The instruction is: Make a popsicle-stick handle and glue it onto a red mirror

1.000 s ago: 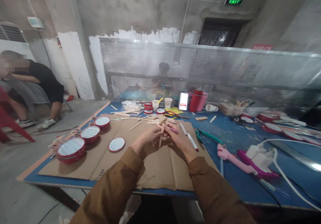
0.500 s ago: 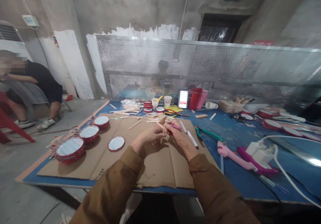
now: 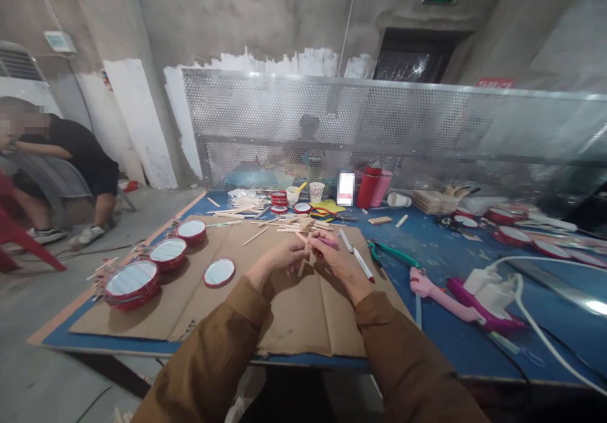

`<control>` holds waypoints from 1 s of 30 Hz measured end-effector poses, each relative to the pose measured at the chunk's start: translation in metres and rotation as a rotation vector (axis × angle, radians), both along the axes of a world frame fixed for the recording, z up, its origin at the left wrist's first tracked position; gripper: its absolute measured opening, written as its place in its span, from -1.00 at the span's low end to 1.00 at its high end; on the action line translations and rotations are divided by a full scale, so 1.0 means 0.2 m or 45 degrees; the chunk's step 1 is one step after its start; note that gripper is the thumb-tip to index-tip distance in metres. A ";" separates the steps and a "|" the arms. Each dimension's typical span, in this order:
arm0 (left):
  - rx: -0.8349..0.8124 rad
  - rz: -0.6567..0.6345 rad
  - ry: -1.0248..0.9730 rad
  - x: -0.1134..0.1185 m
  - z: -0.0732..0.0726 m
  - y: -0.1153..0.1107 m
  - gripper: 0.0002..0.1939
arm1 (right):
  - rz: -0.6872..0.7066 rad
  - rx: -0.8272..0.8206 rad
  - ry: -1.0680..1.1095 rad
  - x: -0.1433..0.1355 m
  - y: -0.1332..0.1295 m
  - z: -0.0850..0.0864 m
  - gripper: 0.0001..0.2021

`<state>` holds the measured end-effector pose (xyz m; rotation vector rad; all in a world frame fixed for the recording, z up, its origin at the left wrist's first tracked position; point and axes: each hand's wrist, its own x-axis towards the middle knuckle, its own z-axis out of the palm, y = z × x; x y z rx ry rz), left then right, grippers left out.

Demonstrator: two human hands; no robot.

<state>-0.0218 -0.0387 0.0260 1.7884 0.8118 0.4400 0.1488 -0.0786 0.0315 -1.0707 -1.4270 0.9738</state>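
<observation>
Over the brown cardboard (image 3: 294, 322), my left hand (image 3: 284, 257) pinches a small wooden stick (image 3: 302, 265). Close beside it on the right, my right hand (image 3: 332, 255) is closed around a pink pen (image 3: 327, 239), its fingers nearly touching the stick. Behind both hands lies a loose pile of wooden sticks (image 3: 296, 224). A white marker (image 3: 363, 263) with a red end rests right of my right hand. To the left, a round red-rimmed disc (image 3: 219, 272) lies flat on the cardboard.
Red-rimmed round stacks (image 3: 131, 284) line the left edge. Green-handled pliers (image 3: 396, 253), a pink tool (image 3: 443, 296) and a power strip (image 3: 497, 309) with white plugs lie right. Cups (image 3: 317, 191) and a red bottle (image 3: 368, 187) stand behind. A person (image 3: 80, 151) sits at far left.
Both hands have shifted very slightly left, and the stick between them is tilted differently. The pink pen remains in my right hand.
</observation>
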 end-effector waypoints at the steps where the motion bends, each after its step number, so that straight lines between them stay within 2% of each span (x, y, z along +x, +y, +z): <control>1: -0.007 -0.016 0.006 0.00 0.00 0.00 -0.56 | -0.006 0.009 0.015 0.00 0.00 0.00 -0.72; 5: -0.001 -0.084 0.013 0.00 0.00 0.00 -0.55 | -0.025 0.011 0.081 0.01 0.03 -0.03 -0.73; 9: -0.011 -0.064 -0.039 0.00 -0.02 0.01 -0.52 | 0.014 0.005 0.063 0.01 0.04 -0.04 -0.73; 17: -0.023 -0.050 -0.037 -0.01 -0.02 0.01 -0.49 | 0.047 -0.031 0.005 -0.02 -0.01 0.02 -0.68; 20: -0.027 -0.068 -0.044 -0.01 -0.02 0.01 -0.45 | 0.016 -0.011 -0.007 -0.01 -0.01 0.02 -0.70; 27: -0.010 0.047 -0.030 0.00 -0.02 0.01 -0.39 | -0.093 -0.075 0.243 0.02 0.06 -0.04 -0.67; 30: -0.001 0.022 -0.030 0.00 -0.01 0.00 -0.42 | -0.106 -0.118 0.282 0.02 0.06 -0.04 -0.66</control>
